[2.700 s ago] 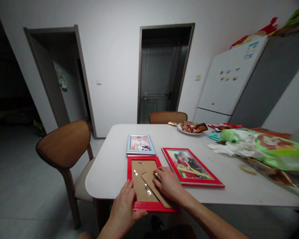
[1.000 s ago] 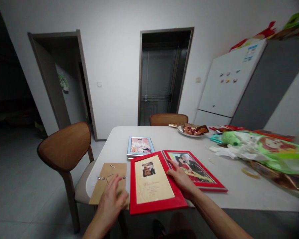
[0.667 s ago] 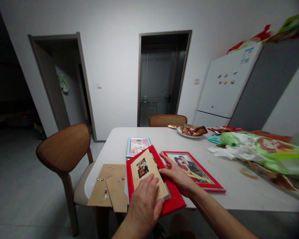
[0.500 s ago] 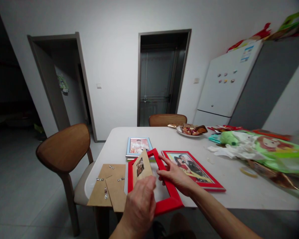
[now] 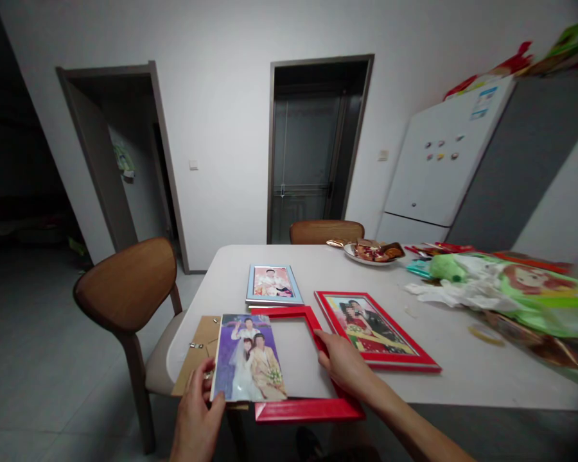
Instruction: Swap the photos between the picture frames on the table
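My left hand point(image 5: 197, 410) grips the lower left edge of a photo print point(image 5: 248, 362), with the thumb in front. Its picture side, a wedding couple on a purple backdrop, faces me. The photo overlaps the left side of a red picture frame point(image 5: 311, 411), whose opening shows the white table through it. My right hand point(image 5: 344, 362) holds the right side of that frame, fingers over its edge. Brown backing boards point(image 5: 205, 333) with metal clips lie at the left table edge, partly hidden by the photo.
A second red frame with a photo point(image 5: 370, 324) lies to the right; a blue frame point(image 5: 274, 285) lies behind. Further back stands a plate of food point(image 5: 370, 253). Green packaging point(image 5: 549, 289) and crumpled white plastic point(image 5: 443, 295) cover the right side. Wooden chairs point(image 5: 130, 282) point(image 5: 325, 231) flank the table point(image 5: 231, 263).
The photo has moved left and turned from its tan back to its picture side. My left hand has shifted left with it. The red frame has come down flatter.
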`<act>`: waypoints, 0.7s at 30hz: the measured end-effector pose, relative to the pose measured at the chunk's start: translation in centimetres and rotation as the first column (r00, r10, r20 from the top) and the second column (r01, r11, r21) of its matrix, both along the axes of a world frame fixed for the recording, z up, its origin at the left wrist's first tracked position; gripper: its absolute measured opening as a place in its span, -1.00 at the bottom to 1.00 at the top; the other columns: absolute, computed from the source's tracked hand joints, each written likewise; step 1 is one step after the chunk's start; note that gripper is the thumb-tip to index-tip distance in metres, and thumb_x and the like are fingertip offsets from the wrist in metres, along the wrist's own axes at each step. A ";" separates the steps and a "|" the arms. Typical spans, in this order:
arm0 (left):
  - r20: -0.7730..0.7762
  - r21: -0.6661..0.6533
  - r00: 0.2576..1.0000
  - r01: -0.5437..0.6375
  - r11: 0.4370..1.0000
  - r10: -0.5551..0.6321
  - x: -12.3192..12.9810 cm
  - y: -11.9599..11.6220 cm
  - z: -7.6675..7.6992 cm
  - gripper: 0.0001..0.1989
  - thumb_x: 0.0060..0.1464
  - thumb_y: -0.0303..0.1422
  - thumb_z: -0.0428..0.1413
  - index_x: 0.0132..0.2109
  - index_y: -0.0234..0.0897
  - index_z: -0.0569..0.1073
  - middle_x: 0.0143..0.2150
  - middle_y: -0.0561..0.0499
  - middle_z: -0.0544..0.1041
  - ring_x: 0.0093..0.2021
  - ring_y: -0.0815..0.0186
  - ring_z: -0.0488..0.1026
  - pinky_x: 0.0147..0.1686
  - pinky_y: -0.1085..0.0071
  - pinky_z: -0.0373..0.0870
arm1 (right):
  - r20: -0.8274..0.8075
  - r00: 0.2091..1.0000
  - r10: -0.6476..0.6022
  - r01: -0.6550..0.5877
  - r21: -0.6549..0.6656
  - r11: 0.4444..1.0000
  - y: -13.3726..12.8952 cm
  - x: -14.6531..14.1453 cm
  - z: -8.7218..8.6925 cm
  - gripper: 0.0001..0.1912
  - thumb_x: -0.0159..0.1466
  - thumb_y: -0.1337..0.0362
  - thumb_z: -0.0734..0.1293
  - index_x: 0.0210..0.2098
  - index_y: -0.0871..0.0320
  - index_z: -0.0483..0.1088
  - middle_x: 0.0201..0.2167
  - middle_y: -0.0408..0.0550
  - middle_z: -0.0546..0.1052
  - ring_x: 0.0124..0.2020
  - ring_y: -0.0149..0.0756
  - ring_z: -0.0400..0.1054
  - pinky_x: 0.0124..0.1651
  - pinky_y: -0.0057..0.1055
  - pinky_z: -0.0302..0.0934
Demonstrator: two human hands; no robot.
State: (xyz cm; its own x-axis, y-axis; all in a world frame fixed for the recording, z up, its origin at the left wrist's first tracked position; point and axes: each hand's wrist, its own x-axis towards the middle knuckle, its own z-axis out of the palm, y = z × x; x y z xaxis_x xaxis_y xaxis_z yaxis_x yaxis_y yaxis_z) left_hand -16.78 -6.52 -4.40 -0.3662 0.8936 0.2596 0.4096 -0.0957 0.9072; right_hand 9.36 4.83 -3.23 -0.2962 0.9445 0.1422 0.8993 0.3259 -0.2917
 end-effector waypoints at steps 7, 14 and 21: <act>-0.328 -0.025 0.945 -0.020 1.000 0.010 -0.6 0.1 0.5 -0.62 -0.06 -0.27 -0.03 -0.07 -0.33 0.30 -0.22 -0.10 0.46 -0.28 0.19 0.43 -0.27 0.25 0.39 | 0.088 0.996 -0.002 -0.001 0.032 1.000 0.0 -0.2 -0.3 -0.60 0.05 0.41 0.12 -0.12 0.28 0.31 -0.29 0.12 0.41 -0.26 -0.25 0.27 -0.20 -0.44 0.06; -0.524 0.061 0.852 0.055 0.997 -0.014 0.0 0.4 -0.6 -0.62 -0.05 -0.35 -0.06 -0.04 -0.33 0.29 -0.07 -0.15 0.41 -0.06 0.14 0.35 -0.09 0.16 0.31 | 0.063 0.998 -0.001 -0.001 0.025 1.000 0.1 0.0 -0.7 -0.57 0.06 0.40 0.11 -0.07 0.28 0.28 -0.26 0.10 0.40 -0.21 -0.25 0.24 -0.14 -0.44 0.04; -0.655 0.054 0.747 0.197 0.979 -0.114 1.7 0.4 -0.7 -0.61 -0.10 -0.46 -0.03 -0.05 -0.32 0.32 0.02 -0.19 0.35 0.03 0.12 0.27 -0.03 0.11 0.26 | 0.032 0.999 0.005 -0.006 0.034 0.999 -0.3 -0.3 -0.5 -0.57 0.05 0.39 0.14 -0.07 0.27 0.30 -0.20 0.11 0.36 -0.17 -0.23 0.22 -0.08 -0.40 0.04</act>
State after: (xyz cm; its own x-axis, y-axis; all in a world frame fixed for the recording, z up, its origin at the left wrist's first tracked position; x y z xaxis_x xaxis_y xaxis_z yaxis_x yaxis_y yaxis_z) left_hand -15.08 -6.13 -5.08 0.0675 0.8726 0.4838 0.8630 -0.2944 0.4105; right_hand 9.09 4.58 -3.69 -0.3063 0.9376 0.1644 0.9062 0.3401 -0.2514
